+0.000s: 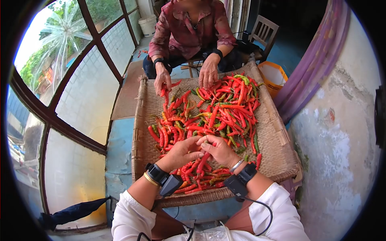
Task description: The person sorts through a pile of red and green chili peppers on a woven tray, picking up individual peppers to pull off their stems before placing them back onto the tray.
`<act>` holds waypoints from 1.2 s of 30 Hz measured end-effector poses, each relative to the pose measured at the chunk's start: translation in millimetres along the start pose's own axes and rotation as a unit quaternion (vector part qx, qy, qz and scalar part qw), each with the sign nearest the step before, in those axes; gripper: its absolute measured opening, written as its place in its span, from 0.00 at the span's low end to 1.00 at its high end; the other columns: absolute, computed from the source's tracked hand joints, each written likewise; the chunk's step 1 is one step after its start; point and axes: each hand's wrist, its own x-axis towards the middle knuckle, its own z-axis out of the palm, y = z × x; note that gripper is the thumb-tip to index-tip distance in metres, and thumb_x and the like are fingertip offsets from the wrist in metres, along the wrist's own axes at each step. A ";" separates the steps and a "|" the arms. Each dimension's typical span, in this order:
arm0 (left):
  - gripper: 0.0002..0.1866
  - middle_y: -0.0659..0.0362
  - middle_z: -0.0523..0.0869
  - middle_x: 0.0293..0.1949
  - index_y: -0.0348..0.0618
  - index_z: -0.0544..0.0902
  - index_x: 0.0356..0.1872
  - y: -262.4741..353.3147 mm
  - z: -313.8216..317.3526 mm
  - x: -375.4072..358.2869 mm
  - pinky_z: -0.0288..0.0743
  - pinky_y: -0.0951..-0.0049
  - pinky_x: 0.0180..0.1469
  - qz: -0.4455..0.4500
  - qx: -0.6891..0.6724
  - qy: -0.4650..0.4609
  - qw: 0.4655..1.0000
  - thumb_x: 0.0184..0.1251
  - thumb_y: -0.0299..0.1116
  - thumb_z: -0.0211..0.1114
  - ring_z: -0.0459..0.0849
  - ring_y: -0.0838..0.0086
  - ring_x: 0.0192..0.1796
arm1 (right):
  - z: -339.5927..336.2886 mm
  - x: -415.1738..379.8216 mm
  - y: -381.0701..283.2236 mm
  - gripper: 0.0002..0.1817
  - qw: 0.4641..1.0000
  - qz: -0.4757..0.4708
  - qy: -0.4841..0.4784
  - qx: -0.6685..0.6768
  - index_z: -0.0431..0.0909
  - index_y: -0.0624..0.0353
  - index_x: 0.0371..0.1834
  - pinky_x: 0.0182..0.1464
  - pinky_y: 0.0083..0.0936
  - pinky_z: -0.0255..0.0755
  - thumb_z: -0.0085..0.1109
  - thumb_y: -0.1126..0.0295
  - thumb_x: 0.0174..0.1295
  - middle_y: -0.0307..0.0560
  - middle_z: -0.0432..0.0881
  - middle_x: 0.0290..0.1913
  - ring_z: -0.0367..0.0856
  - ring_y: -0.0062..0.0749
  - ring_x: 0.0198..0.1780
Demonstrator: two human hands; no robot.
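A large woven tray (271, 140) holds a heap of red peppers (231, 116) with some green ones among them. Over its near half, my right hand (219, 150) has its fingers closed on a red pepper (203, 162) that hangs down below them, stem end up. My left hand (183, 152) is right beside it, its fingertips close to the pepper's stem; whether they grip the stem is too small to tell. More red peppers lie in the tray below my two hands.
Across the tray sits a person (193, 32) with both hands at the peppers. An orange-rimmed bucket (273, 78) and a wooden chair (263, 34) stand at the back right. Windows (80, 96) line the left, a worn wall (337, 120) the right.
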 end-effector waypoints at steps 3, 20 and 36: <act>0.11 0.67 0.75 0.27 0.37 0.74 0.45 3.5 -8.0 -2.8 0.71 0.83 0.32 -0.138 0.054 -0.134 0.980 0.63 0.29 0.56 0.74 0.86 0.29 | -4.3 1.2 1.2 0.12 0.995 -0.013 0.015 0.101 0.73 0.58 0.42 0.21 0.09 0.64 0.48 0.62 0.63 0.36 0.76 0.24 0.71 0.12 0.20; 0.11 0.55 0.80 0.21 0.35 0.79 0.34 7.8 -55.3 -5.2 0.72 0.73 0.28 -0.186 0.347 -0.156 0.906 0.61 0.34 0.56 0.79 0.73 0.24 | -22.9 8.6 8.7 0.09 0.967 -0.013 0.152 0.203 0.75 0.58 0.33 0.15 0.09 0.59 0.53 0.64 0.60 0.34 0.74 0.20 0.65 0.12 0.14; 0.16 0.54 0.81 0.26 0.38 0.76 0.47 4.4 -35.0 -1.7 0.73 0.79 0.35 -0.112 0.251 -0.059 0.960 0.58 0.33 0.62 0.78 0.81 0.30 | -29.8 12.2 14.9 0.08 0.970 0.051 0.141 0.192 0.74 0.65 0.39 0.29 0.17 0.76 0.53 0.73 0.59 0.43 0.78 0.29 0.78 0.22 0.27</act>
